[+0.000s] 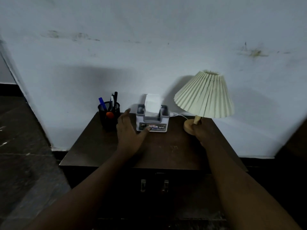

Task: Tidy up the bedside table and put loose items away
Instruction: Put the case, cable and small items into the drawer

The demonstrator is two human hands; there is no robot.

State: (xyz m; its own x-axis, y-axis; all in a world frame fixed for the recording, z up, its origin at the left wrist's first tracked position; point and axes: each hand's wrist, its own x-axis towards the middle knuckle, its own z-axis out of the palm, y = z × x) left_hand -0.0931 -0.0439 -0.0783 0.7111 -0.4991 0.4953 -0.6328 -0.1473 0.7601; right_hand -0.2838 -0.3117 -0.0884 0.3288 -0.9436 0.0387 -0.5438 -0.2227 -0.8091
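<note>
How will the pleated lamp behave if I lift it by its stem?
Probably top-heavy: the shade is far wider than the small wooden base, so it may tip. Pleats look light, crushable. The white cord could tug.

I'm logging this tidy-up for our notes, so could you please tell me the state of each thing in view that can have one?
Lamp: unlit, tilted, gripped at the stem.
Tissue box: upright, one tissue sticking up from its slot.
Pen holder: upright, holding pens.
Cabinet front: closed.
Left hand: open, fingers straight, at the tissue box's front left corner.
Right hand: grips the lamp's stem.
</note>
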